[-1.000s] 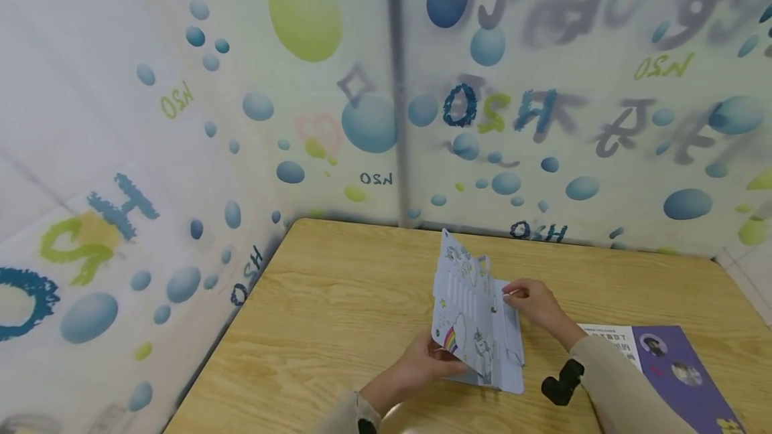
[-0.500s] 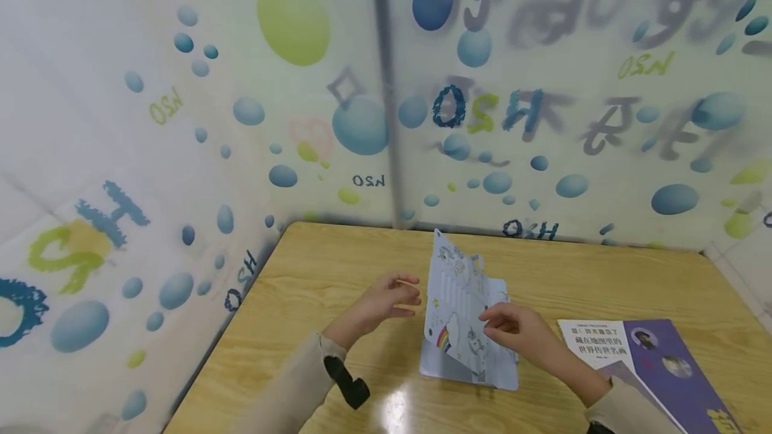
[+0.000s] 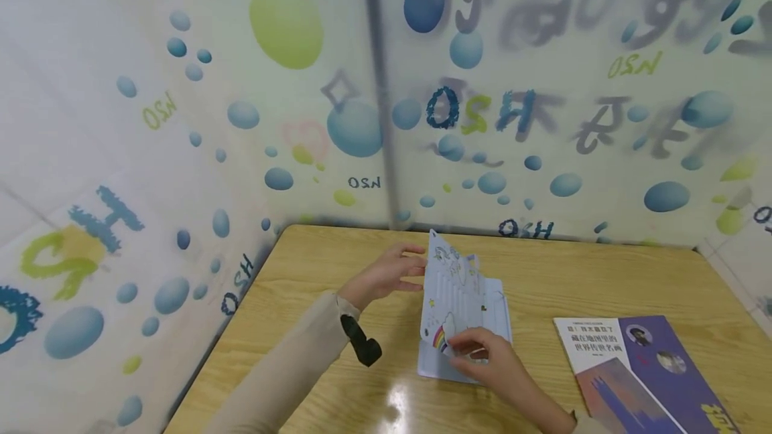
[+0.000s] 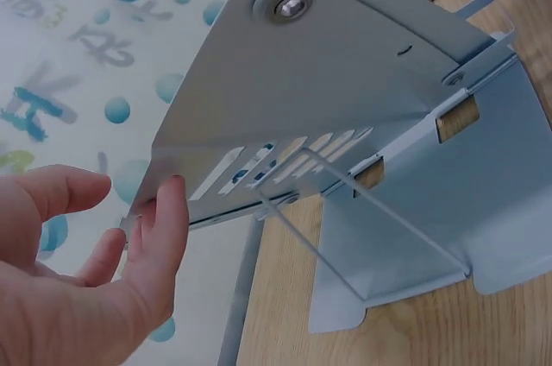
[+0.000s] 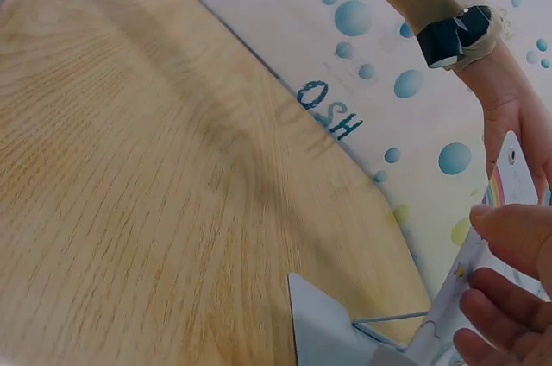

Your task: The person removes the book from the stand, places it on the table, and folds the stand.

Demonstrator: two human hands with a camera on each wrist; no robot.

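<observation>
A pale blue metal book stand with unicorn and rainbow prints is propped up with its slotted panel tilted over a flat base. Its grey back and wire support show in the left wrist view. My left hand reaches to the panel's left edge, fingers spread, one fingertip overlapping the back. At the panel's front lower corner is my right hand, thumb and fingers loosely bent and apart. The right wrist view places those fingertips in front of the printed face, thumb tip right at the panel.
A purple and white book lies on the wooden table, right of the stand. Walls covered in blue and green bubble prints border the table at the back and left. Dark straps sit at the wrists.
My left hand has let go of the stand's lower left corner and moved up along its left edge. My right hand has come from the base behind the panel round to its front.
</observation>
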